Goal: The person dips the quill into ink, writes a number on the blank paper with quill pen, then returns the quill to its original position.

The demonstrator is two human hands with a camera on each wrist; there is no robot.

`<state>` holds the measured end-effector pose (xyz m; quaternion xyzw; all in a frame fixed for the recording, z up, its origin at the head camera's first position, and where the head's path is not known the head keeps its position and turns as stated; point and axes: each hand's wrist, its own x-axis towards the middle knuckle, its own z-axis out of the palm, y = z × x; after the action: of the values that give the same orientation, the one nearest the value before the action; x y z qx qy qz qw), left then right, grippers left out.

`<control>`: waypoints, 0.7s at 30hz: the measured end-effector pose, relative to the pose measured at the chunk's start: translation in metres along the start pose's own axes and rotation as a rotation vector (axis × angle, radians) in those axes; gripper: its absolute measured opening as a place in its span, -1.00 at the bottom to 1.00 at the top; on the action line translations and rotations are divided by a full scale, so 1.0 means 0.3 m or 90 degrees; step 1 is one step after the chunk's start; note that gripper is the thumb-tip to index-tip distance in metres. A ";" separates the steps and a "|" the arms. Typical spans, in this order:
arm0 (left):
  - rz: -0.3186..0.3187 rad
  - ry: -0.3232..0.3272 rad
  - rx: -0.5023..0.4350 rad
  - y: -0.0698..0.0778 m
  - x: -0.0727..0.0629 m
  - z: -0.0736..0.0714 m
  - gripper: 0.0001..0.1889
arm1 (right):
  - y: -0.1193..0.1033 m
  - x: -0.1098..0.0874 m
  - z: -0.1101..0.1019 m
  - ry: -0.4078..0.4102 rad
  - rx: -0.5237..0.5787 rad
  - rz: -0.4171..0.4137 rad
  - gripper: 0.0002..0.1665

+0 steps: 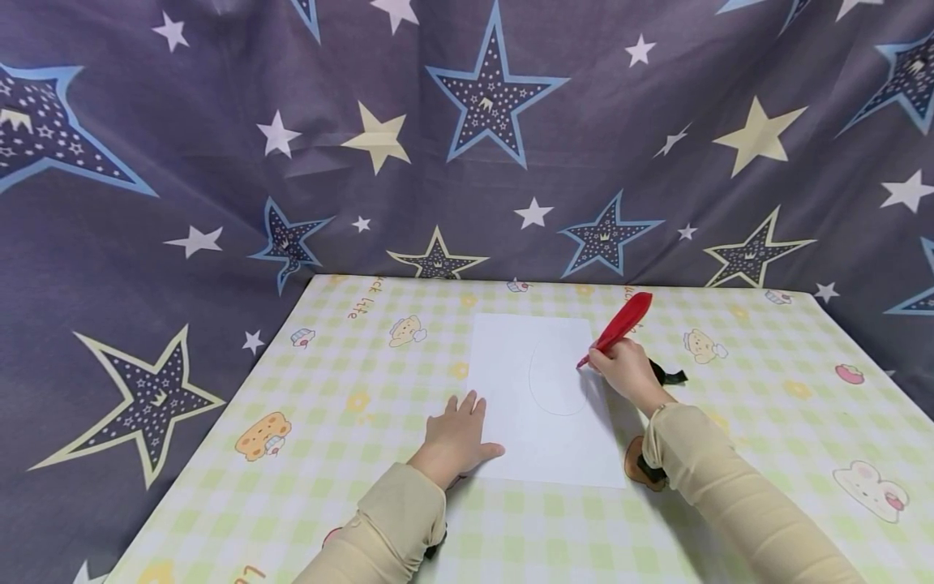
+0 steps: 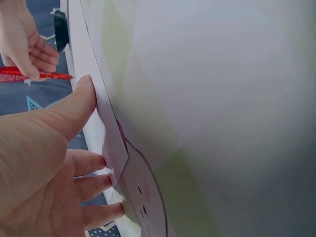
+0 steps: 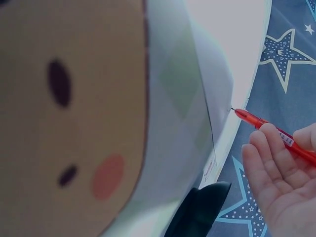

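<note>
A white sheet of paper [image 1: 503,357] lies on the table, with a thin U-shaped line [image 1: 531,381] drawn on its upper right part. My right hand [image 1: 629,375] pinches a red pen [image 1: 624,319] whose broad top looks like a feather. In the right wrist view the dark tip of the pen [image 3: 249,117] meets the paper, and a barcode label shows on its barrel. My left hand [image 1: 454,438] rests at the paper's left edge, fingers spread. Its thumb reaches onto the sheet, as the left wrist view also shows of the left hand [image 2: 44,163].
A pale green checked tablecloth [image 1: 350,454] with cartoon prints covers the table. Behind it hangs a dark curtain [image 1: 328,73] patterned with stars. A black strap [image 1: 674,377] shows by my right wrist.
</note>
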<state>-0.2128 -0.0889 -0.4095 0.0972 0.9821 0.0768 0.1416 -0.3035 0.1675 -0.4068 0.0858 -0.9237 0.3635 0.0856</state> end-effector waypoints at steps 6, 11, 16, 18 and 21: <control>-0.001 -0.001 -0.001 0.000 0.001 -0.001 -0.20 | 0.001 0.005 0.005 0.005 -0.005 -0.010 -0.75; -0.001 -0.003 0.001 0.001 0.000 -0.003 -0.19 | -0.004 0.009 0.008 0.002 -0.003 -0.002 -0.75; -0.004 -0.003 0.005 0.000 0.002 -0.001 -0.19 | -0.010 0.011 0.012 -0.001 0.003 0.005 -0.76; -0.005 -0.002 0.005 0.000 0.003 0.000 -0.19 | -0.012 0.011 0.014 0.000 0.002 0.003 -0.76; -0.006 -0.002 0.003 0.000 0.003 0.001 -0.19 | -0.012 0.013 0.018 -0.001 0.003 -0.001 -0.76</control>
<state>-0.2136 -0.0887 -0.4099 0.0927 0.9826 0.0737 0.1431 -0.3071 0.1607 -0.4075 0.0870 -0.9228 0.3655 0.0850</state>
